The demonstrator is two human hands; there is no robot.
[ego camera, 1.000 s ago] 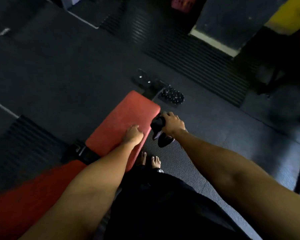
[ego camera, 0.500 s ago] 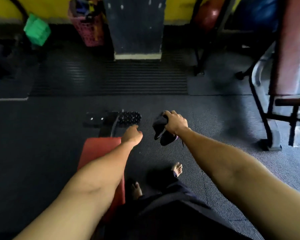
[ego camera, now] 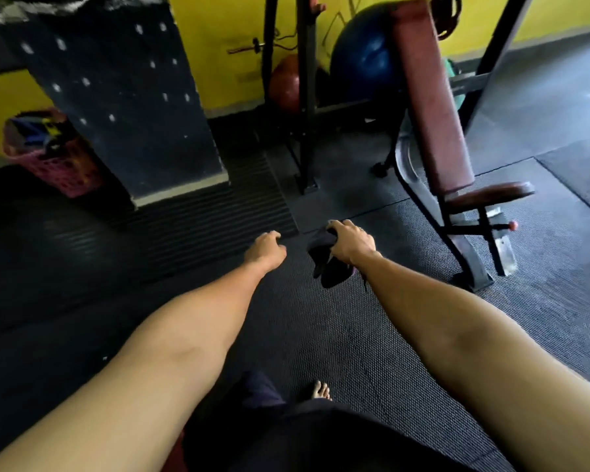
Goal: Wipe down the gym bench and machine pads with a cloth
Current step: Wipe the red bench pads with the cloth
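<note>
1. Left hand hung over the floor mat, well left of the seated bench. Its fingers were loosely curled and close together, holding nothing.
2. Cloth was dark and bunched, carried in the air left of the bench, clear of it.
3. Right hand gripped the cloth from above, fingers curled round the bunch. The thumb was hidden.
4. The bench's back pad stood steep, with the seat pad at its foot. Neither was touched yet.
5. Judgement: the step looked like the approach to this bench.
6. To do it well, shake the bunch into a flat face and press with the palm. Start at the top of the back pad, stroke downward in overlapping passes, and finish on the seat pad. The free hand could steady the frame.
</note>
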